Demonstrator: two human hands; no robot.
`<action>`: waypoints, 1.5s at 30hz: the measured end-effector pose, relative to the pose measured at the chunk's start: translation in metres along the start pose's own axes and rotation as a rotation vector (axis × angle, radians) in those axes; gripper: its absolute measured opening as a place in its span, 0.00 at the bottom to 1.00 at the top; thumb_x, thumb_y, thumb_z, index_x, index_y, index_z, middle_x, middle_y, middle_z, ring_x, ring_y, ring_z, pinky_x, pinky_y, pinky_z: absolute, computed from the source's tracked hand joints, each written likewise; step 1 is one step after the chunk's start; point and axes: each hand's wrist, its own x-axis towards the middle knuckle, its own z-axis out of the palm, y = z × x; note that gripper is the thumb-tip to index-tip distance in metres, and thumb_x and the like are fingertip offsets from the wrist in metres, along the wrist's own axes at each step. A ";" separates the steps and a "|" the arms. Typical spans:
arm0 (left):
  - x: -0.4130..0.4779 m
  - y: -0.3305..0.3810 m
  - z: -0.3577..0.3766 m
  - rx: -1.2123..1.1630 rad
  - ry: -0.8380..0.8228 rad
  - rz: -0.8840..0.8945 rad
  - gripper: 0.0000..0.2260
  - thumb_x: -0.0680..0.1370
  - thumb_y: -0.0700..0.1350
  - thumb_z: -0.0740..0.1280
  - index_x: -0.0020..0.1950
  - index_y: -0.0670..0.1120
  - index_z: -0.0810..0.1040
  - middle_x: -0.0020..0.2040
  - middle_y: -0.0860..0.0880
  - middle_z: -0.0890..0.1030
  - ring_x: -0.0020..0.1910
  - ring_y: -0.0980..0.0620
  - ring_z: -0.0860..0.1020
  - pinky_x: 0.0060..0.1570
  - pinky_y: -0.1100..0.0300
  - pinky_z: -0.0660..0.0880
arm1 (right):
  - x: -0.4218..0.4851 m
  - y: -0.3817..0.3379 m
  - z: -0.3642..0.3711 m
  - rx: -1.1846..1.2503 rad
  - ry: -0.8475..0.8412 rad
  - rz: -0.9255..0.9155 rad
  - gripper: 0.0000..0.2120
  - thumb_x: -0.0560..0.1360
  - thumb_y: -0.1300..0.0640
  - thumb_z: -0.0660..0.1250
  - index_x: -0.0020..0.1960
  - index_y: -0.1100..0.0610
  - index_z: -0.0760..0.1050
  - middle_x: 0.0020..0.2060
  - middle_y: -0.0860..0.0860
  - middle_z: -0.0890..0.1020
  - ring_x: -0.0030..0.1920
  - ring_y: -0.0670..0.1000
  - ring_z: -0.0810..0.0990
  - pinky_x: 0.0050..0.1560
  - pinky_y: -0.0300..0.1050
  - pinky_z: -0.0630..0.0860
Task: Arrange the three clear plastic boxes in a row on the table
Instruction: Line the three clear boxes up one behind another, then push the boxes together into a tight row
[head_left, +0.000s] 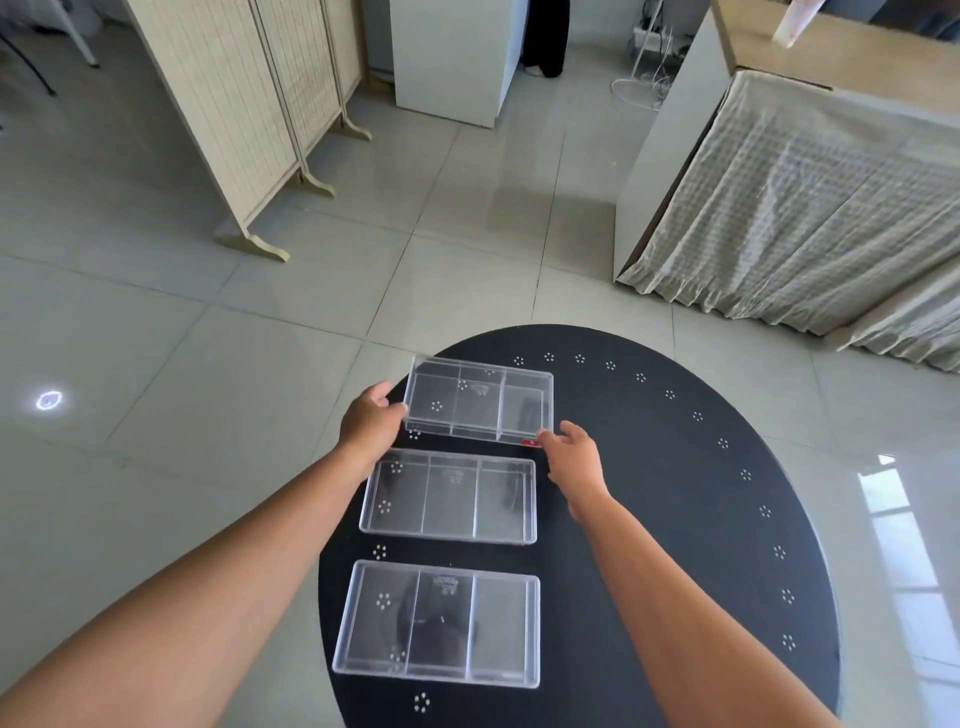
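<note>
Grasping the far clear plastic box (478, 402), I am pinching its left end with my left hand (370, 422) while my right hand (574, 456) is gripping its near right corner.

Right half of the black tabletop (675, 519) lies bare, open to passage. Left half: three clear boxes, far (478, 402), middle (451, 500), near (439, 623), separated by narrow gaps, block a straight path.

Two bare forearms, no sleeves in view, left hand (370, 422) and right hand (574, 457) bare, no gloves, rings, watch or bands
</note>
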 end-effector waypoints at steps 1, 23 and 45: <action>-0.003 -0.003 -0.005 -0.011 0.003 -0.013 0.26 0.77 0.42 0.65 0.76 0.45 0.66 0.73 0.41 0.71 0.71 0.45 0.71 0.69 0.53 0.66 | -0.003 0.004 -0.002 -0.012 -0.019 0.006 0.26 0.79 0.52 0.66 0.74 0.60 0.68 0.59 0.63 0.81 0.62 0.61 0.80 0.62 0.54 0.77; -0.050 -0.060 -0.002 -0.246 -0.017 -0.161 0.16 0.76 0.37 0.68 0.64 0.41 0.78 0.61 0.40 0.81 0.62 0.42 0.79 0.65 0.47 0.73 | -0.048 0.065 -0.004 0.137 -0.045 -0.044 0.11 0.81 0.56 0.65 0.61 0.53 0.83 0.46 0.45 0.88 0.47 0.47 0.85 0.59 0.50 0.81; -0.043 -0.049 0.003 -0.187 -0.002 -0.159 0.16 0.77 0.39 0.67 0.65 0.46 0.79 0.60 0.44 0.82 0.59 0.45 0.80 0.57 0.46 0.79 | -0.033 0.064 -0.004 0.206 -0.027 -0.050 0.12 0.81 0.55 0.64 0.61 0.51 0.83 0.50 0.47 0.88 0.55 0.51 0.85 0.64 0.52 0.78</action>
